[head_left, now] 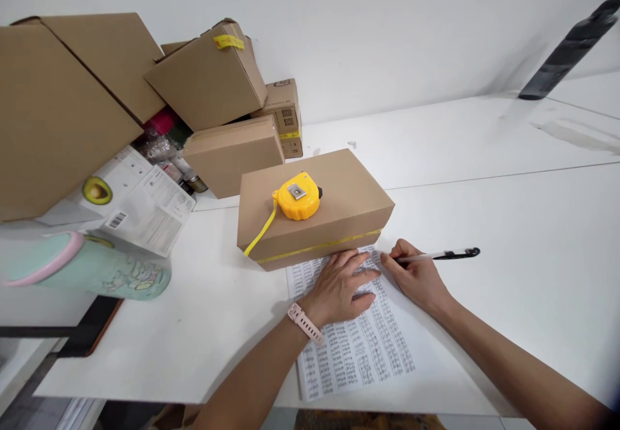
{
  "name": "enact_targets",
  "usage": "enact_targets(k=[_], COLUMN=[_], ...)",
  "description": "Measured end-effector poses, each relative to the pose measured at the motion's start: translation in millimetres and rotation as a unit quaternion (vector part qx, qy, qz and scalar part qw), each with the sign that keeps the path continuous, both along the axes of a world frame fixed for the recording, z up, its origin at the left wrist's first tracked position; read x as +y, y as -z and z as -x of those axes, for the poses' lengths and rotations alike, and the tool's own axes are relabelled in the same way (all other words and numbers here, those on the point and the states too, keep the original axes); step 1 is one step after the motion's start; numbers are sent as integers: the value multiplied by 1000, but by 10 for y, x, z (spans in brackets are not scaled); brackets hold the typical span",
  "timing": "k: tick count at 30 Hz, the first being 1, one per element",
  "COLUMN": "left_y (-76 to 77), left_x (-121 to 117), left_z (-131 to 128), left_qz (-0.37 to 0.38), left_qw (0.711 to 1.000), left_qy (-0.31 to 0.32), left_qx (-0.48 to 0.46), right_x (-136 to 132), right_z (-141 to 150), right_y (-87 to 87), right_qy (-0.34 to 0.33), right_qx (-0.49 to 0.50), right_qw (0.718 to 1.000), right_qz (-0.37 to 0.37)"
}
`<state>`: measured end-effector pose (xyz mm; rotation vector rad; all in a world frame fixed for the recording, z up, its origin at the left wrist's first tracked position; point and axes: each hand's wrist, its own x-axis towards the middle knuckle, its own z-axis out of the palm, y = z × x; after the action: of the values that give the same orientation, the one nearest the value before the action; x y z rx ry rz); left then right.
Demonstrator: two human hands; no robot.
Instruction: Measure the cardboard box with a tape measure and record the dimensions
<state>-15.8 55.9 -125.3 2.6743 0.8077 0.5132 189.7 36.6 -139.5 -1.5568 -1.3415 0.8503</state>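
Note:
My right hand (421,278) is closed around a pen (448,255), its tip near the upper right part of a sheet of paper (358,359) covered in columns of handwriting. Flat on that sheet lies my left hand (343,285), fingers spread, a pale pink band on the wrist. Just beyond both hands stands a cardboard box (339,188), overlapping the sheet's top edge. A yellow tape measure (298,196) rests on the box. Its yellow strap (261,228) hangs toward the box's front left edge.
Several cardboard boxes (208,81) are piled at the back left. A printed carton with an avocado picture (145,197) sits below them. At the left stands a mint green bottle (130,268) beside a dark flat object (92,327). A black bottle (562,55) stands far right.

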Motion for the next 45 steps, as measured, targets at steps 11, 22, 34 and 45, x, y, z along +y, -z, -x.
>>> enact_targets(k=[11,22,34,45], left_y=[0,-9,21,8], left_x=[2,-8,-62,-58], left_z=[3,6,-18,-18], left_qz=[-2,5,21,26], left_qw=[1000,1000,999,999], left_qy=[1,3,5,4], left_qx=[-4,14,37,42], right_x=[-18,-8,-8,-4], right_z=[-19,-5,-30,-10], right_y=[12,-43,-17,-58], right_qy=[-2,33,10,14], right_qx=[-9,3,0,13], right_qw=[1000,999,1000,1000], right_qz=[-13,-10,-8,-3])
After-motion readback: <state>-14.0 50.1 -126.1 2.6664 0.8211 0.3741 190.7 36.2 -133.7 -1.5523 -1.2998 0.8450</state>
